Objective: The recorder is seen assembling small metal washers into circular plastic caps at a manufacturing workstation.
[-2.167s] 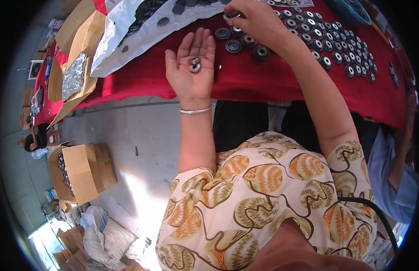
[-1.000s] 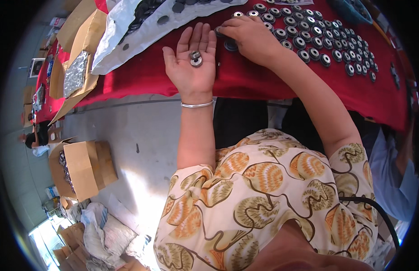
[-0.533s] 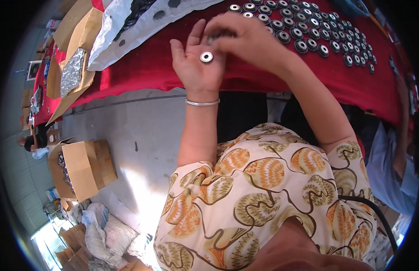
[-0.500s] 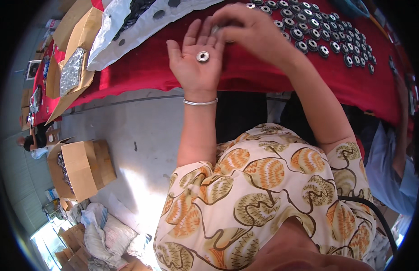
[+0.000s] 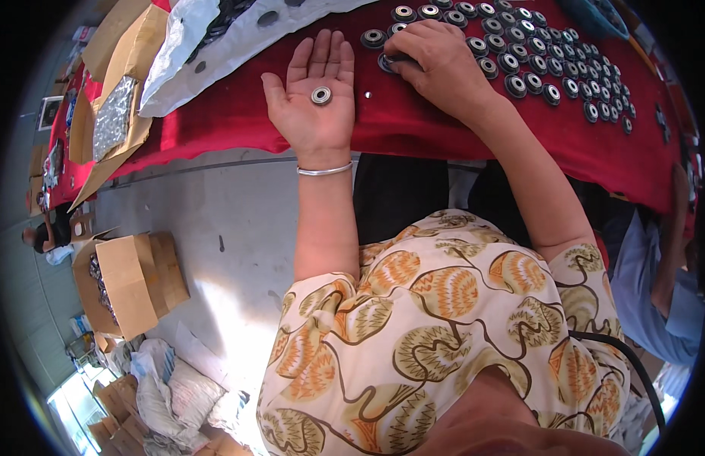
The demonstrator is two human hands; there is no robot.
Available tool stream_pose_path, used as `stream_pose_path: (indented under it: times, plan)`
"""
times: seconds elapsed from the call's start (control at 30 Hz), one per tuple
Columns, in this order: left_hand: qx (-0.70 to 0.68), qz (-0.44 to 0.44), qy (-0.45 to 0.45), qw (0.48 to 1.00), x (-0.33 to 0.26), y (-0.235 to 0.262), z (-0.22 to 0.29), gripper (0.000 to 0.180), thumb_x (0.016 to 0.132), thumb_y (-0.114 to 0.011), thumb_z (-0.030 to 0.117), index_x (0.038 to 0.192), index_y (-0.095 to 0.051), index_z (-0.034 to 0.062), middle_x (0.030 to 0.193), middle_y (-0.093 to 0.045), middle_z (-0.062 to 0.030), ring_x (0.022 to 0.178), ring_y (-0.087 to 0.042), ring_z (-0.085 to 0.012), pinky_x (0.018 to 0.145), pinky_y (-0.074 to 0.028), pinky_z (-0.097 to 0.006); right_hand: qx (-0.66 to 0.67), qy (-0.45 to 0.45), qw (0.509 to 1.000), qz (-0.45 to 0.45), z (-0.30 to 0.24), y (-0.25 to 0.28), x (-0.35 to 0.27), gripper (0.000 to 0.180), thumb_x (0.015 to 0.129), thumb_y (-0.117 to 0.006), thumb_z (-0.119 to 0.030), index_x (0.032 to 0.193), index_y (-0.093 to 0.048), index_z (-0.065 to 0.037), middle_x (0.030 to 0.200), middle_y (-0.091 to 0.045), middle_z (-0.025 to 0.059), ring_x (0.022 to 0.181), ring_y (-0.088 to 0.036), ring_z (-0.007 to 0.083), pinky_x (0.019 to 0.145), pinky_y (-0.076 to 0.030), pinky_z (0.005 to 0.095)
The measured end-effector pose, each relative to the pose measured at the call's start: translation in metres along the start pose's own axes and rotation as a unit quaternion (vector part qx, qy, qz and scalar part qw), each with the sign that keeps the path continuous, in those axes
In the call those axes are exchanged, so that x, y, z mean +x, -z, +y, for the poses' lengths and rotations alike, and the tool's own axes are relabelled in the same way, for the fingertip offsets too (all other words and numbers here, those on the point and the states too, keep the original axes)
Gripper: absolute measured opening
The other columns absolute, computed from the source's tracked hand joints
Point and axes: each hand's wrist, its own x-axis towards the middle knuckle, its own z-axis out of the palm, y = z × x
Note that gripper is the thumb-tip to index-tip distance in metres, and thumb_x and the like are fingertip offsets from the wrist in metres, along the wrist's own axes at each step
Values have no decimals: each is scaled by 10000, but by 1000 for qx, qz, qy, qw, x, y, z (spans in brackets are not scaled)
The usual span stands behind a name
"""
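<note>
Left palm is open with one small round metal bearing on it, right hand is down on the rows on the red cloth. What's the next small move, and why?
Probably close the right hand on the dark round bearing under its fingertips and carry it to the open left hand. That palm lies flat, face up, holding only one small silver bearing, with room beside it, and it sits next to the right hand over the red cloth.

Open cardboard box (image 5: 128,283) sits on the concrete floor (image 5: 238,228), white sacks (image 5: 174,387) piled below it, and a white plastic sheet (image 5: 215,45) lies across the red tablecloth (image 5: 238,114).
</note>
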Motion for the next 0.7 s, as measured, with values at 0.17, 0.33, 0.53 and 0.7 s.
stream_pose_path:
  times: [0.17, 0.33, 0.53, 0.7]
  plan:
    - [-11, -7, 9, 1000, 1, 1, 0, 683, 997, -285, 523, 1189, -480, -102, 1345, -423, -301, 1291, -388, -431, 1118, -320, -533, -22, 5, 999, -27, 0, 1, -2, 181, 801, -688, -123, 970, -639, -80, 942, -642, 49, 980, -595, 241, 933, -411, 394]
    - [17, 33, -13, 999, -4, -4, -1, 675, 997, -291, 515, 1170, -495, -105, 1331, -435, -302, 1287, -393, -426, 1117, -322, -532, -76, 31, 996, 15, -6, -6, -19, 142, 840, -646, -169, 968, -671, -113, 1031, -665, 26, 1096, -574, 201, 988, -379, 405]
    - [12, 20, -8, 1000, -1, 2, 3, 667, 997, -304, 504, 1177, -496, -109, 1329, -435, -299, 1284, -396, -421, 1113, -330, -530, -130, 29, 991, -33, -23, -8, -32, 395, 871, -636, -295, 1183, -605, -54, 1221, -604, 82, 1202, -518, 213, 1035, -354, 414]
    - [1, -12, 7, 1000, 2, -13, 3, 661, 999, -309, 496, 1174, -496, -114, 1311, -455, -298, 1271, -412, -423, 1104, -345, -531, -131, 6, 991, -39, -21, -9, -28, 437, 905, -596, -351, 1229, -589, -59, 1290, -576, 89, 1271, -473, 228, 1082, -306, 436]
